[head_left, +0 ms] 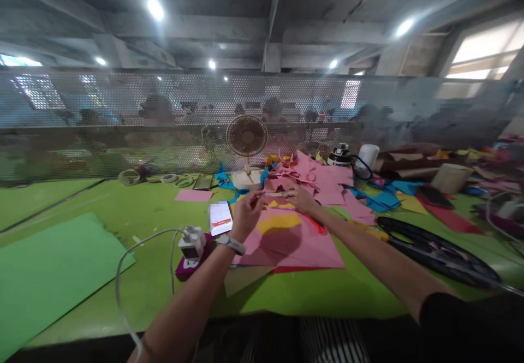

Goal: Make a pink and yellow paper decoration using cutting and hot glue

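My left hand [249, 210], with a white band at the wrist, is closed in a pinch over the pile of coloured paper. What its fingertips hold is too small to make out. To its right, my right hand [302, 198] reaches in with its fingers apart and slightly bent, close to the paper scraps. A thin pale strip [273, 194] shows between the two hands. Beneath them lie pink paper sheets [303, 248], with a yellow paper piece [278, 222] on top. A phone [221, 218] with a lit screen lies left of my left hand.
A small fan [246, 136] stands behind the hands, beside heaped pink paper cutouts [305, 172]. On the left are a charger with a cable [192, 243] and a green sheet [61, 275]. A black oval object [434, 251] lies right. A perforated screen [184, 134] borders the back.
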Demonstrator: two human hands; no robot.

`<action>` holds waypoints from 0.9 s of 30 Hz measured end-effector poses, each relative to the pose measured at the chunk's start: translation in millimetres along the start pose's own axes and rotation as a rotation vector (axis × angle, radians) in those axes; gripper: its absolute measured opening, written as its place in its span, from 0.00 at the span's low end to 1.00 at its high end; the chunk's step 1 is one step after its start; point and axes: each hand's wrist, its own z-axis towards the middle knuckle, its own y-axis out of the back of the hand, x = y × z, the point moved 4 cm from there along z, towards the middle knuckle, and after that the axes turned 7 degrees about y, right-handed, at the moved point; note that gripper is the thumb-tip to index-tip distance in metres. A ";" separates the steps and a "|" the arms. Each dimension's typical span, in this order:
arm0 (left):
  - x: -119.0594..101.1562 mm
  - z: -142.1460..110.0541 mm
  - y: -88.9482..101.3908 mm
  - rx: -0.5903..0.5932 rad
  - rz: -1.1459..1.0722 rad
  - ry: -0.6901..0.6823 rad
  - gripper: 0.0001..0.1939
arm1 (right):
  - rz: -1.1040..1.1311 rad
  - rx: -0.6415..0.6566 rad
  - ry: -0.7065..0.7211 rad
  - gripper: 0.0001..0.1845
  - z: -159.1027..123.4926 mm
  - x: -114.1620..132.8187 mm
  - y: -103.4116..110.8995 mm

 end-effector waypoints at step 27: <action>-23.5 -31.5 -32.3 0.874 0.232 -0.030 0.20 | 0.098 0.018 -0.086 0.14 -132.3 33.1 70.5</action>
